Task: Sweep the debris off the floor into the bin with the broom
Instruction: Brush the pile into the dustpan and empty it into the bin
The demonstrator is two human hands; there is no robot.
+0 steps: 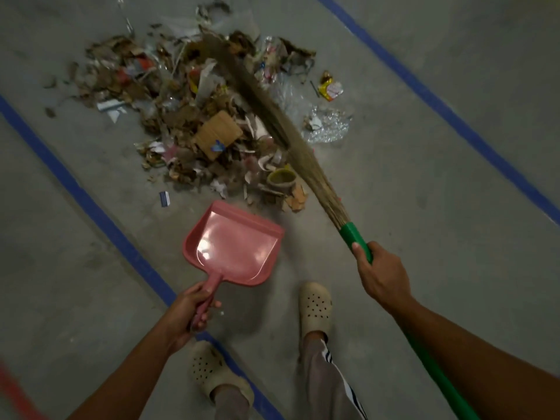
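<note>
Broom [272, 116]: green handle gripped by the right hand [381, 274], grass bristles laid across the debris pile [194, 116]. 
Dustpan [236, 247], pink: handle gripped by the left hand [189, 310], open mouth turned toward the pile, just short of it. 
Debris: leaves, cardboard, plastic wrappers, heaped on the grey floor [424, 192] between two blue tape lines [91, 204].

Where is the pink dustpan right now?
Head view, lower centre: the dustpan is held by its handle in the left hand, just short of the debris pile, left of the broom.
</note>
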